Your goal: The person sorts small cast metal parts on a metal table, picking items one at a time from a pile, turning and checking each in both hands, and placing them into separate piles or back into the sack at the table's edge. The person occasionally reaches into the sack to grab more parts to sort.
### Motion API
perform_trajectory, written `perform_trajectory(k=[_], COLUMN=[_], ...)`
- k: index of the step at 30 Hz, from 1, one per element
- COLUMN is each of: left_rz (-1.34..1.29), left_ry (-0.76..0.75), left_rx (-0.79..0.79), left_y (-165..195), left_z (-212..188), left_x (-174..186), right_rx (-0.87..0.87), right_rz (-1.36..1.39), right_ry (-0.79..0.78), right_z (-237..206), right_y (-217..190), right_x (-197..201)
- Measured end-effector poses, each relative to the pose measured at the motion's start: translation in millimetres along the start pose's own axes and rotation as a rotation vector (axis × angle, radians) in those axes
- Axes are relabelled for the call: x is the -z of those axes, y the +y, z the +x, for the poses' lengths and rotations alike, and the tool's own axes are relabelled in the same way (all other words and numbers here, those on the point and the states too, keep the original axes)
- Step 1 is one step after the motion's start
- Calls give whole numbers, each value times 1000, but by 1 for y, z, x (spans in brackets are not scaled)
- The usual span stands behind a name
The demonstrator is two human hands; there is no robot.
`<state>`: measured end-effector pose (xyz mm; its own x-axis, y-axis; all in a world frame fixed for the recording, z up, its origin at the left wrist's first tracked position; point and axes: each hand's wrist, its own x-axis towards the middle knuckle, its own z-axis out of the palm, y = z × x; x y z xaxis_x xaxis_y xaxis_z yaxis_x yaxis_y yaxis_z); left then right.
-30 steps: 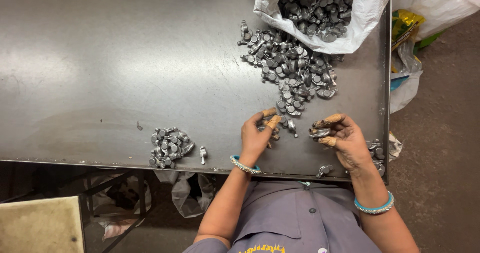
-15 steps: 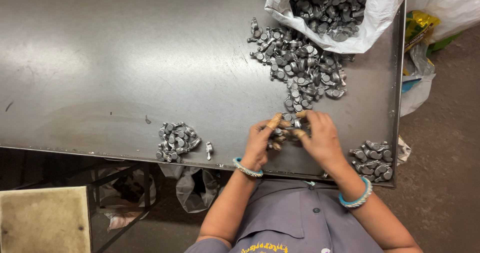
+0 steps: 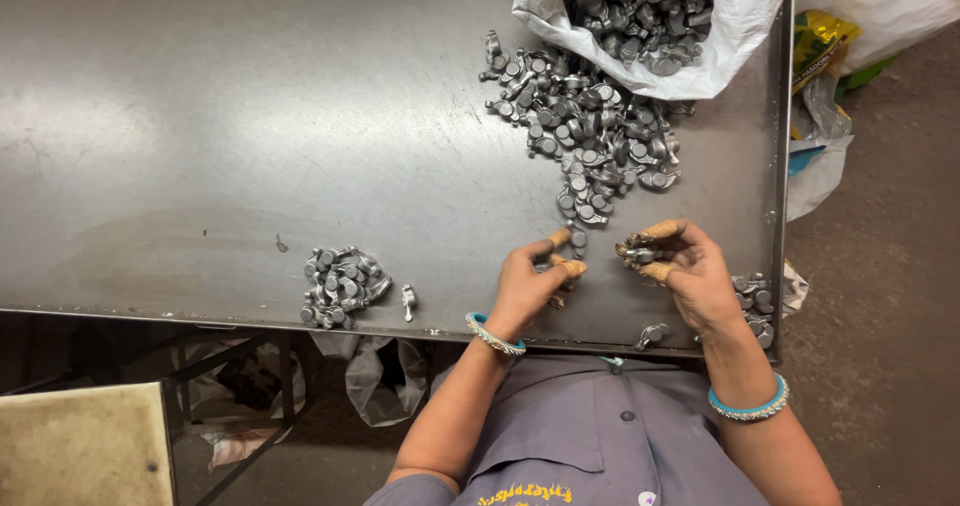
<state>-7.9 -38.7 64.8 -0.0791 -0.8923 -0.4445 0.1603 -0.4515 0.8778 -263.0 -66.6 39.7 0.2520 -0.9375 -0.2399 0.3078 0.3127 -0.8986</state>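
Sorting small grey metal fittings at the bench's [image 3: 200,116] near edge, the person kept both hands apart as I watched from afar: the right hand [image 3: 690,271] pinched one fitting [image 3: 636,255] in taped fingertips; the left hand [image 3: 530,281] curled narrow, and I could not tell whether it held anything. One white sack [image 3: 740,26] gaped at the far right corner, spilling one big heap [image 3: 585,131], too many pieces to count. Two smaller piles sat along the near edge, one to the left [image 3: 340,286], one at the right corner [image 3: 752,301]; two strays [image 3: 408,301] lay loose. I judged that the stray [image 3: 650,336] nearest the edge could be nudged off by a wrist.
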Motion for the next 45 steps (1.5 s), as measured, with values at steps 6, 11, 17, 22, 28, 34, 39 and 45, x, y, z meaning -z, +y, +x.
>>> perform_trajectory(k=[6,11,17,22,28,34,39,45], left_rz=[-208,-565,-809,-643,-359,-280,-34,-406], left_ry=[-76,-188,-236,-63,-52,-91,-71,-127], left_rx=[78,263,325,173,38,7,49,70], left_y=[-8,-13,-12,-1,15,13,12,-1], left_z=[0,2,5,10,21,32,20,11], left_x=[-16,-14,-8,13,23,10,10,2], right_rx=[-40,-54,299,263,182,-86,-243,-160], right_rz=[-88,-143,-1017,-1307,-1195,-290,12,-219], right_ry=[38,-42,16,163,194,34,-26,-103], right_z=[-8,-11,-4,8,8,5,-12,-7], right_y=[-10,-26,-48,-34,-6,4,-3,-23], right_x=[2,-20,-69,-105,-78,-18,-5,-40])
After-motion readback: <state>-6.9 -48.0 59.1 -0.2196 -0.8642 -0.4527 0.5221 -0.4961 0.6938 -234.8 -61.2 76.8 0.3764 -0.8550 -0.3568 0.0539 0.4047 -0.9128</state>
